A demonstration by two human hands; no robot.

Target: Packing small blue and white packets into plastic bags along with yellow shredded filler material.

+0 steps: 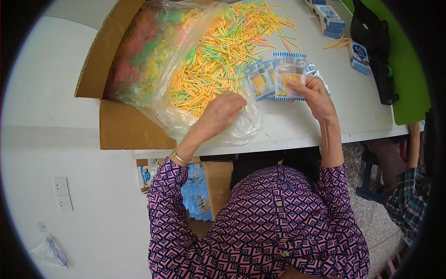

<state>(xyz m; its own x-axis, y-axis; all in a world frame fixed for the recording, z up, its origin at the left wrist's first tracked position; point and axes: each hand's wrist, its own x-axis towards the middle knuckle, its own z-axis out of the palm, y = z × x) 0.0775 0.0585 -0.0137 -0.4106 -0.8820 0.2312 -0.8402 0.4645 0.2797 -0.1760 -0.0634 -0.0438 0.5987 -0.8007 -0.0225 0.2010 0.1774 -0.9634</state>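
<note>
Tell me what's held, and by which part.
The right hand grips a packet by its lower right side; whether the left hand holds anything is unclear.

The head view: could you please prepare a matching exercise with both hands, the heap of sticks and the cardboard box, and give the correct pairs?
Column one
1. Left hand
2. Right hand
3. Heap of sticks
4. Cardboard box

Column two
A. Mostly yellow-orange, with some green and pink
B. Holding up a packet
C. Brown, at the left side of the table
D. Beside a bracelet on its wrist

Right pairs: 1-D, 2-B, 3-A, 4-C
</note>
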